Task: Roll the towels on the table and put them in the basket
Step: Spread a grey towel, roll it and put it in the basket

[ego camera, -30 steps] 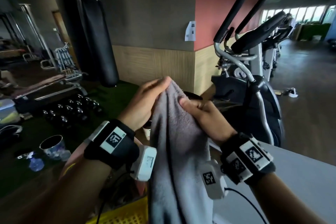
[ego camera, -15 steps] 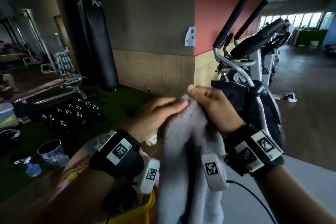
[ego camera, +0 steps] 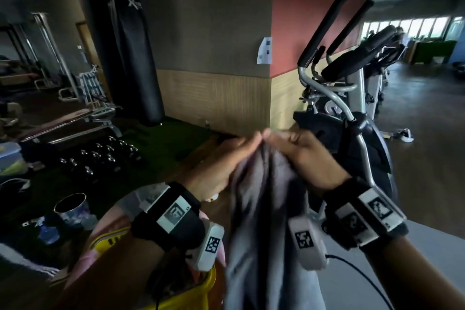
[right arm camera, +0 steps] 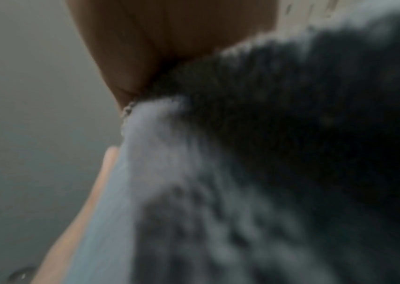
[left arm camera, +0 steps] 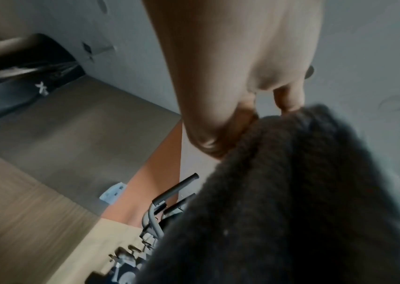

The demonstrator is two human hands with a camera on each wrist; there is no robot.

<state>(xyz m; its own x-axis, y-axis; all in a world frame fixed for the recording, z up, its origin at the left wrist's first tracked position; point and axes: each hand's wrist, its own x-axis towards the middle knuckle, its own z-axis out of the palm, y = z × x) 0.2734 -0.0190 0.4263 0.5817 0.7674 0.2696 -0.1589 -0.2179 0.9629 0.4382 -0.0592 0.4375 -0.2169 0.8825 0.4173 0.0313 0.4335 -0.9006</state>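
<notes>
A grey towel (ego camera: 261, 211) hangs down in front of me, bunched at its top. My left hand (ego camera: 239, 151) and my right hand (ego camera: 286, 143) meet at that top edge, fingertips almost touching, and both pinch the cloth. In the left wrist view the towel (left arm camera: 291, 192) runs down from the left hand (left arm camera: 252, 117). The right wrist view is blurred; it shows the towel (right arm camera: 267, 153) coming out from under the right hand (right arm camera: 143, 76). The yellow basket (ego camera: 186, 299) stands below my left wrist, with something pink (ego camera: 100, 246) over its left side.
The grey table (ego camera: 432, 254) lies at the lower right, behind my right forearm. An exercise bike (ego camera: 364, 148) stands just beyond the hands. A black punching bag (ego camera: 130, 58), dumbbells (ego camera: 100, 158) and a metal cup (ego camera: 71, 206) are on the left.
Both hands have come down with the towel and closed together, so its flat top edge is now bunched between them. The yellow basket has come further into view.
</notes>
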